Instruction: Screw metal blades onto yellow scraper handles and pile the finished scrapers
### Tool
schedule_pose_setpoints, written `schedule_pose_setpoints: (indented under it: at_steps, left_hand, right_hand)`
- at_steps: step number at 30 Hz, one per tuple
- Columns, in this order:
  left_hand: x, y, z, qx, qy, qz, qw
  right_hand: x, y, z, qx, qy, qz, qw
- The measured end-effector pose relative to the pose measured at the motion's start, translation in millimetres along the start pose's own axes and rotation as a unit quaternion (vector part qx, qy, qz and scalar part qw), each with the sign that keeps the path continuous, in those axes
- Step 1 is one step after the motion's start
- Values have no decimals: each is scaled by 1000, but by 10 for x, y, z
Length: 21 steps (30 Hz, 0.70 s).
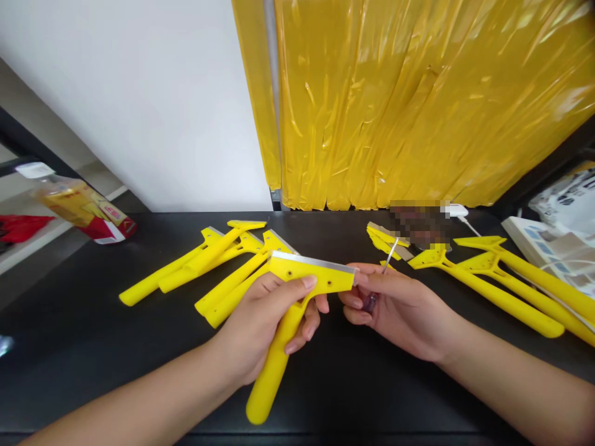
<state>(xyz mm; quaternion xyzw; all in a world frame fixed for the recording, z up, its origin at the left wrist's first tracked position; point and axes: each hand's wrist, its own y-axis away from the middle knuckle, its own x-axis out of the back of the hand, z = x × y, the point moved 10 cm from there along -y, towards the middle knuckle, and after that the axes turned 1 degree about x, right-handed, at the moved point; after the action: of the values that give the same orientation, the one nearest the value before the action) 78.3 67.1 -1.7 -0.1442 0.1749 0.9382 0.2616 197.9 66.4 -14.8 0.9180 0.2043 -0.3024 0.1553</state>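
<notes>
The yellow scraper (280,344) is in the middle, lifted above the black table (111,353), with its head up and its handle pointing to 7 o'clock. It looks like plastic, so I judge it light and stiff, and not fragile under a normal grip. The smooth, round handle may be a little slippery for damp fingers. The metal strip (311,261) along the upper edge of the head may be sharp; it is better to take hold at the neck or the handle, with fingertips below this edge.

The left hand (267,310) grips it in such a manner: the thumb lies flat on the head, between 2 small round fastenings (330,283), and the other fingers curl behind the neck. The right hand (409,310) is closed around a screwdriver-like tool (391,255), whose thin shaft points to 1 o'clock. Its fingertips are at the 3 o'clock end of the strip; whether they touch it or are just beside it, I cannot tell.

Farther out, a group of scrapers (199,263) lies at 10 o'clock, partly overlapping, and a 2nd group of scrapers (497,295) lies at 3 o'clock. Beyond the 10 o'clock group is a drink bottle (83,207).
</notes>
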Motion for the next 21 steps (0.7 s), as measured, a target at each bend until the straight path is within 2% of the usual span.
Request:
schedule_pose_setpoints:
  at_steps: [15, 21]
  left_hand:
    - [3, 1, -47, 7, 16, 2, 1000]
    - [10, -12, -27, 5, 2, 10, 1000]
  right_hand:
    - [-6, 23, -40, 25, 88, -27, 995]
    - [3, 20, -15, 2, 74, -21, 997]
